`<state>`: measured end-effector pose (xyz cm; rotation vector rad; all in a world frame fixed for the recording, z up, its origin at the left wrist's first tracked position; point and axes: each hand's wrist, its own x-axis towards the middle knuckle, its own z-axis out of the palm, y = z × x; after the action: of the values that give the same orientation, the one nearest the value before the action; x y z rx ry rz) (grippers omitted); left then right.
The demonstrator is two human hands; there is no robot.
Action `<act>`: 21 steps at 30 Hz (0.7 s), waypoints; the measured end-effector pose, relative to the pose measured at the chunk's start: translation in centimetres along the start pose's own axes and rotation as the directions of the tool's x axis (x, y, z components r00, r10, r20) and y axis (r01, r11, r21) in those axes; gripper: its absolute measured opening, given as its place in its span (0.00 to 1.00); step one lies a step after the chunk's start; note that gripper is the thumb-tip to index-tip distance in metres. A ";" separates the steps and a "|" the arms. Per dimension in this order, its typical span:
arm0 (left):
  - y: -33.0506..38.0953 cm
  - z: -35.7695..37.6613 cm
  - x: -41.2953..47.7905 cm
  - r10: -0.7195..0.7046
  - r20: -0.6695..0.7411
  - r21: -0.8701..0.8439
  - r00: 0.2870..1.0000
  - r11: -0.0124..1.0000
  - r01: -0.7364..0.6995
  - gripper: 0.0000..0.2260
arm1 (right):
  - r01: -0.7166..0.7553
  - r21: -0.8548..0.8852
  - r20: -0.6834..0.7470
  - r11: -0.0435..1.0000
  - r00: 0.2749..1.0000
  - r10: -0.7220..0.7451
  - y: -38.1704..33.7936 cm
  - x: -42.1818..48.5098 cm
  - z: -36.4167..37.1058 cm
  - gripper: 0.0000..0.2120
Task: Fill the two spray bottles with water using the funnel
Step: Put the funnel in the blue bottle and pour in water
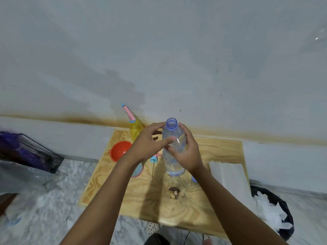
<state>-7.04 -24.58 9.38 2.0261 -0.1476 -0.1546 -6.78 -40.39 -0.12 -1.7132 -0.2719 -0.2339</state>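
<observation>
A clear water bottle [172, 138] with an open blue neck stands on the wooden board [212, 156]. My right hand [185, 152] is wrapped around its middle. My left hand [146, 144] reaches across, fingers spread, thumb touching the bottle's side. A yellow spray bottle [135, 128] with a pink nozzle stands behind my left hand. An orange funnel [120, 150] lies on the board to the left. Part of a second, blue and pink bottle [138, 171] shows under my left wrist, mostly hidden. A small blue cap [193, 179] peeks out beside my right forearm.
Folded white paper [228, 177] lies at the board's right edge. A black bin with a white liner [272, 209] sits at the right. A dark box with purple stuff [26, 151] and clear plastic are at the left. The wall is close behind.
</observation>
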 end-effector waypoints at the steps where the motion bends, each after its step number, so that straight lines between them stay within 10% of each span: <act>1: -0.1 -0.1 0.1 0.001 -0.001 0.000 1.000 1.000 -0.001 0.22 | 0.001 0.003 0.010 1.000 1.000 -0.001 0.2 0.1 0.0 0.38; 21: -0.8 -1.5 0.6 -0.021 0.025 -0.085 0.999 0.996 0.023 0.22 | 0.096 -0.164 0.019 0.982 0.995 -0.095 0.7 1.5 1.3 0.38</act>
<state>-6.20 -22.97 9.32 1.9423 -0.1313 -0.1958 -5.14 -39.14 -0.48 -1.8675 -0.3512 -0.3255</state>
